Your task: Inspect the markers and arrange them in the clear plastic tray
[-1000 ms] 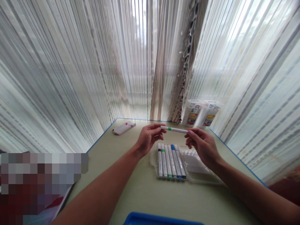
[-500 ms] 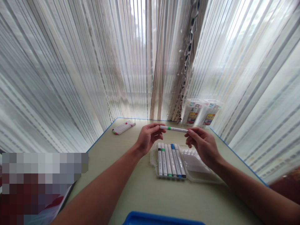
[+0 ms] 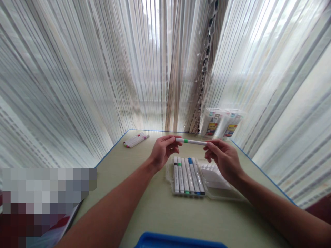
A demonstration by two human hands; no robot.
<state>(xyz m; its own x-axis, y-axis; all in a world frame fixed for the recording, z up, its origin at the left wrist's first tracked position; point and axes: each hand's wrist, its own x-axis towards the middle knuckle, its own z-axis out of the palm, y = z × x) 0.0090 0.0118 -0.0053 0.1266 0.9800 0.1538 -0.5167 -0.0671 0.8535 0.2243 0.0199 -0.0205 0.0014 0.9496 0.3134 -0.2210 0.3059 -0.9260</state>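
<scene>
Between left grip [image 3: 161, 151] and right grip [image 3: 224, 157] stretches a green-banded marker [image 3: 192, 141].

"What can you make out of the body?"
"From my end of the link, I see two bare forearms [image 3: 113, 198] tapering to slim wrists [image 3: 154, 164]. The left hand [image 3: 162, 150] and right hand [image 3: 224, 156] are bare too, with slender fingers [image 3: 174, 150]."
"Finer markings?"
"Too small for me to tell."

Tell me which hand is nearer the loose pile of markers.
Left. The left hand is right of the loose pile; the right hand is farther off, at the right end of the held marker.
</scene>
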